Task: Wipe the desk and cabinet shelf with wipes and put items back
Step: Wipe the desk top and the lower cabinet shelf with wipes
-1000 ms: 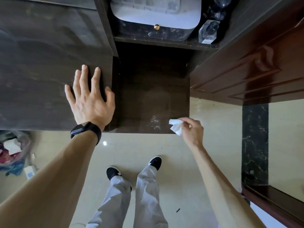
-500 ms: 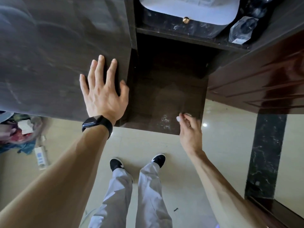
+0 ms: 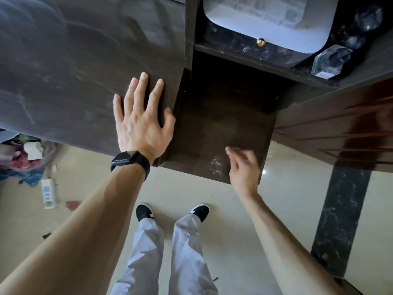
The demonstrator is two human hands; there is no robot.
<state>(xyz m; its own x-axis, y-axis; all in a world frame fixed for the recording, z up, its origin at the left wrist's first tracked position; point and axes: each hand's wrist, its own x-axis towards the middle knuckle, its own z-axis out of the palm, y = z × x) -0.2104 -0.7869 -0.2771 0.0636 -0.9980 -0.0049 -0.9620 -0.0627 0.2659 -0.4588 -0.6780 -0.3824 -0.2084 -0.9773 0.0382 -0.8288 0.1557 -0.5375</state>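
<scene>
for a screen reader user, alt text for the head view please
Right hand, blurred, presses on the dark shelf beside a whitish smudge; left hand lies flat on the desk. Legs and shoes stand on pale floor below.

head view | looks steeply down | close over desk (image 3: 85, 71)

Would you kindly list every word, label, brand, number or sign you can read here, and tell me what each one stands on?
Nothing in this view can be read.
White label on the glass bottle: too small and blurred to read.
Blue markings on the white strip lying on the floor: blurred, unreadable.
Watch face: dark, showing nothing.
</scene>
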